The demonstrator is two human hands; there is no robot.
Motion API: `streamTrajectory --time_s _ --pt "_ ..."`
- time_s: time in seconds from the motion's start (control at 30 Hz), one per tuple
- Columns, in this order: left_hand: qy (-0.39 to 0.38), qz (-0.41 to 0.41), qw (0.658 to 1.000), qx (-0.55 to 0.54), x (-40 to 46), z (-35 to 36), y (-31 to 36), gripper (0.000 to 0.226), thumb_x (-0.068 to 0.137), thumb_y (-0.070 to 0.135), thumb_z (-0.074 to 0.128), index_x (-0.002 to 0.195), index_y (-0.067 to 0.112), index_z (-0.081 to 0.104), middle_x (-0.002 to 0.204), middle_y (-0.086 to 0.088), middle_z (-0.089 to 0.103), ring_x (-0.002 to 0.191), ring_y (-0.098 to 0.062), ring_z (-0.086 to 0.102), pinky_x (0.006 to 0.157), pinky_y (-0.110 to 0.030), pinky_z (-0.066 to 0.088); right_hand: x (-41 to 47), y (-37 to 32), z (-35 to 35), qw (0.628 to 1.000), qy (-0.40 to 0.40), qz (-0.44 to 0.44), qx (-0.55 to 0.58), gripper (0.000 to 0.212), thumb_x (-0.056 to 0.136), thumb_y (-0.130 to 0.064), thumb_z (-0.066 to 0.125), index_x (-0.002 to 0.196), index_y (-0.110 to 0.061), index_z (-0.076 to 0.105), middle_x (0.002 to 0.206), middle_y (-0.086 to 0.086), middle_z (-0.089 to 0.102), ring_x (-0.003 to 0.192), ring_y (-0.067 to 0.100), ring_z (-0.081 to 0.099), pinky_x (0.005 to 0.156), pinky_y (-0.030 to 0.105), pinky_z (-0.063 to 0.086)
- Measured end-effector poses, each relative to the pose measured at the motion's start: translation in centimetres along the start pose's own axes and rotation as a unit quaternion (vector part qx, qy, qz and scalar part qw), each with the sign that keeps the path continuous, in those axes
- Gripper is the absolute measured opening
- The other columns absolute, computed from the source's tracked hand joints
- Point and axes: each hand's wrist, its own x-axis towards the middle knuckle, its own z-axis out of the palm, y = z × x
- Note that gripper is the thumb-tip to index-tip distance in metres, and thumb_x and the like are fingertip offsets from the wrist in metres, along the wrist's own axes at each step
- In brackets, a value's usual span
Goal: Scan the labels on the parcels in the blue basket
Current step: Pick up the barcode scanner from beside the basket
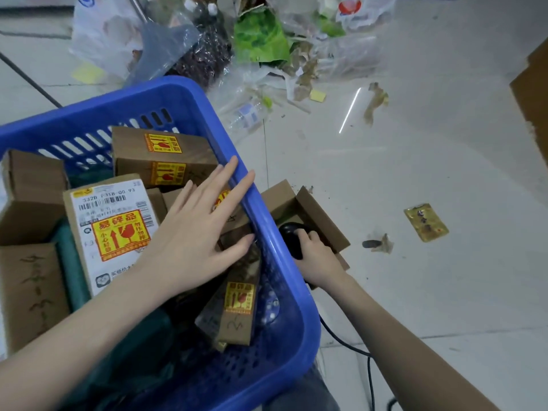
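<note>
Blue plastic, the basket point(275, 256) sits on the tiled floor point(415, 173), crammed with brown cardboard parcels. One parcel point(109, 229) lies label-up, its white shipping label and yellow fragile sticker plain to see. Her left hand point(192, 235) is flat over the boxes, fingers point(228, 176) spread and released, gripping nothing. Just outside the rim, the right hand point(317, 256) is clenched round a black scanner point(292, 237) beside an open carton point(311, 209). Plastic rubbish point(261, 40) litters the floor beyond.
</note>
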Motion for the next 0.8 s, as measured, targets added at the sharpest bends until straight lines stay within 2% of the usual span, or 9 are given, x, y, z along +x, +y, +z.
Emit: streamTrajectory --time_s 0.1,0.2,0.27,0.37,0.47,0.57,0.7,0.8 --pt "0.000 0.002 1.000 -0.004 -0.1 -0.3 0.2 0.078 0.083 0.056 0.038 0.150 0.035 0.004 0.161 0.004 -0.001 0.146 -0.016 0.013 0.115 -0.040 0.008 0.1 -0.6 0.1 0.999 -0.001 0.008 0.033 0.053 0.088 -0.036 0.058 0.132 -0.016 0.038 0.125 0.013 0.045 0.099 0.039 0.058 0.075 0.037 0.044" --pt "-0.001 -0.002 1.000 0.004 -0.2 -1.0 0.3 0.079 0.083 0.054 0.042 0.150 0.034 0.007 0.161 0.002 -0.002 0.139 -0.019 0.031 0.115 -0.042 0.011 -0.1 -0.9 -0.5 0.999 0.025 0.011 0.045 0.046 0.089 -0.026 0.052 0.132 -0.015 0.040 0.126 0.013 0.044 0.100 0.039 0.057 0.080 0.039 0.045" --pt "0.005 -0.007 1.000 0.007 -0.4 -1.8 0.4 0.079 0.083 0.055 0.042 0.150 0.035 0.006 0.161 0.003 -0.004 0.134 -0.016 0.038 0.117 -0.044 0.013 -0.3 -1.0 -1.3 0.998 0.037 0.016 0.053 0.046 0.090 -0.023 0.049 0.135 -0.014 0.040 0.127 0.012 0.044 0.102 0.038 0.058 0.080 0.036 0.043" --pt "0.017 -0.006 1.000 0.021 -0.8 -3.3 0.6 0.080 0.084 0.056 0.043 0.150 0.036 0.002 0.160 0.004 -0.010 0.143 -0.017 0.024 0.117 -0.043 0.011 -1.3 -1.4 -3.0 0.997 0.056 0.005 0.058 0.045 0.089 -0.023 0.049 0.133 -0.016 0.044 0.125 0.011 0.048 0.105 0.032 0.057 0.082 0.032 0.040" --pt "0.037 -0.003 0.999 0.028 -1.4 -5.3 1.0 0.081 0.084 0.054 0.045 0.150 0.036 0.001 0.160 0.003 -0.011 0.144 -0.018 0.017 0.117 -0.045 0.012 -3.0 -2.2 -5.0 0.993 0.086 -0.012 0.081 0.041 0.087 -0.024 0.052 0.128 -0.018 0.049 0.121 0.008 0.051 0.104 0.028 0.057 0.077 0.029 0.037" --pt "0.063 0.002 0.997 0.042 -2.3 -7.7 1.6 0.081 0.084 0.056 0.045 0.150 0.036 0.001 0.160 0.002 -0.009 0.145 -0.017 0.012 0.116 -0.041 0.007 -5.1 -3.6 -7.4 0.986 0.121 -0.045 0.105 0.039 0.085 -0.023 0.055 0.124 -0.018 0.054 0.119 0.006 0.053 0.107 0.026 0.057 0.080 0.027 0.038" --pt "0.094 -0.007 0.995 0.044 -4.2 -11.3 2.4 0.081 0.084 0.057 0.042 0.148 0.040 -0.003 0.160 0.005 -0.009 0.141 -0.015 0.016 0.116 -0.040 0.008 -8.7 -6.1 -10.6 0.965 0.177 -0.100 0.163 0.037 0.083 -0.018 0.058 0.120 -0.019 0.057 0.115 0.003 0.053 0.102 0.016 0.057 0.079 0.021 0.037" --pt "0.112 -0.024 0.992 0.049 -6.1 -13.7 3.0 0.080 0.084 0.061 0.038 0.146 0.044 -0.010 0.157 0.011 -0.015 0.130 -0.014 0.037 0.115 -0.038 0.006 -11.6 -8.4 -12.8 0.944 0.214 -0.133 0.212 0.035 0.085 -0.016 0.058 0.119 -0.022 0.056 0.113 -0.001 0.049 0.086 0.009 0.057 0.069 0.009 0.037"
